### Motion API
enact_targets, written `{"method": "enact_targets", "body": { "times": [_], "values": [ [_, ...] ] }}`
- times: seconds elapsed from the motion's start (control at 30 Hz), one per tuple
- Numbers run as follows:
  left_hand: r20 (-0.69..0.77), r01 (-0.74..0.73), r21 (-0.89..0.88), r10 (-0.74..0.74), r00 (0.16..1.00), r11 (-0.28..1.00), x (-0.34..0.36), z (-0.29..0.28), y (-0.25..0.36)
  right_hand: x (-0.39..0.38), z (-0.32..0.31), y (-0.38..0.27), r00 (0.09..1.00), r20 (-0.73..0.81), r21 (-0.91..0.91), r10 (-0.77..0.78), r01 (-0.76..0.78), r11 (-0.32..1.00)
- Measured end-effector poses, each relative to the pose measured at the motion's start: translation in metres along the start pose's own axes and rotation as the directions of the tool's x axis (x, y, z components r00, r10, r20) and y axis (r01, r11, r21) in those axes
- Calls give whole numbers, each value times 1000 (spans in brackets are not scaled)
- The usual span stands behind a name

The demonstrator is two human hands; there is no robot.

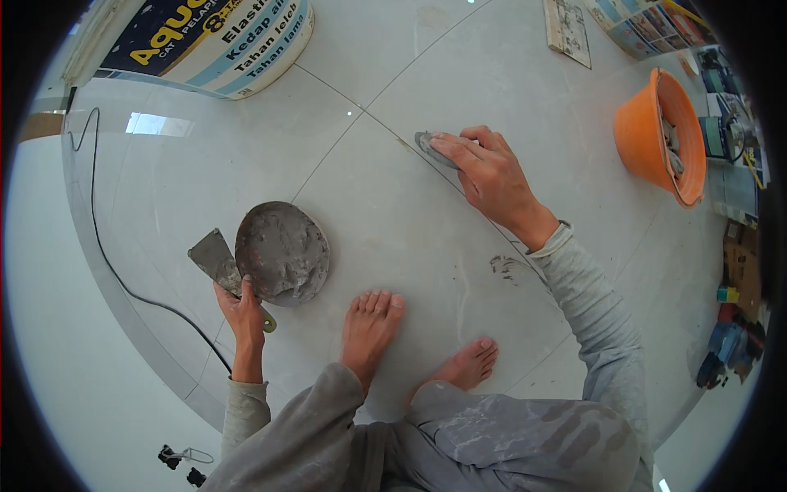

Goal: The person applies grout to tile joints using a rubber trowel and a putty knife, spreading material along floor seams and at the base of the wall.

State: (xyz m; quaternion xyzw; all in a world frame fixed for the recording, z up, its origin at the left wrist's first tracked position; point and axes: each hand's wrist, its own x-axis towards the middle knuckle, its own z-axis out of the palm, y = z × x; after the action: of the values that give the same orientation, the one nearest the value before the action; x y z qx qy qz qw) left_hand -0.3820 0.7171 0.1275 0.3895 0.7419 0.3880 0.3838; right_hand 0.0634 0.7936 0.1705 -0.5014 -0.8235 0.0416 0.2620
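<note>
In the upper centre of the frame, the right hand (494, 179) pinches a small, flat, grey-smeared tool (434, 151) over a dark joint line in the glossy pale-grey floor tiles (525, 107). At left-centre, the left hand (239, 318) clasps a grey, flat-bladed scraper (216, 260) against a round bowl of grey paste (283, 254); whether its fingers also grip the bowl, I cannot tell.

It looked like a room under renovation: a tiled floor (525, 107) with grey smears (508, 269), a bowl (326, 254) of grey paste (283, 250) at left, a large tub (246, 61) far left and an orange bucket (639, 135) at right.
</note>
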Motion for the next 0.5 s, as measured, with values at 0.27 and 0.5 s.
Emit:
{"method": "enact_targets", "body": {
  "times": [0.27,0.5],
  "values": [
    [5,66,-131,-66,998,989,-9,-10,-40,-7,-36,16,750,-201,618,630,-402,676],
    [-127,61,-27,-64,990,998,0,-14,-30,-43,-61,2,648,-87,667,757,-527,527]
  ]
}}
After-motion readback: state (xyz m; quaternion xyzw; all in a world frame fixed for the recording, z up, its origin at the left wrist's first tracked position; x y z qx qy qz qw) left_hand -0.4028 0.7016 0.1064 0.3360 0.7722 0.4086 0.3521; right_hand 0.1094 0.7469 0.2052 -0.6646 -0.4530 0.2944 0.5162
